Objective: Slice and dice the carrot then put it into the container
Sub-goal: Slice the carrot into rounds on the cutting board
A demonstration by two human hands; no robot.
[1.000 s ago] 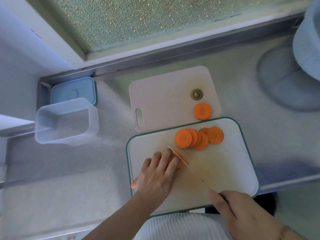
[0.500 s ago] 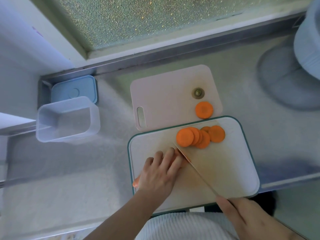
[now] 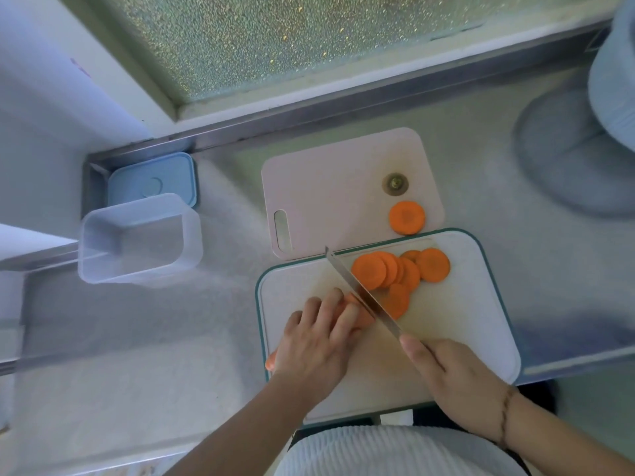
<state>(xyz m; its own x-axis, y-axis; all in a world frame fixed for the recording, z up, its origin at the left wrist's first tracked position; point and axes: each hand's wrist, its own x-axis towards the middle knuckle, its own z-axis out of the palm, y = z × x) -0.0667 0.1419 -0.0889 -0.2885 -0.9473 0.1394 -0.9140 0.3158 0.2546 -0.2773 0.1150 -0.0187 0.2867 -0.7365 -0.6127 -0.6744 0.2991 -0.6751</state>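
on the cutting board, the carrot lies under the gripping left hand (right hand grasps the knife).

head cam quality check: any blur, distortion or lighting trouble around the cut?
Head view: wide-angle bending curves the counter rail; light comes through the frosted window, leaving a cool blue cast; centre is sharp on the knife, carrot slices and both hands; the right-edge pale object is soft.

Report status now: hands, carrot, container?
Left hand holds carrot; right hand grips knife. Slices on board. Container empty. Nothing blocking.
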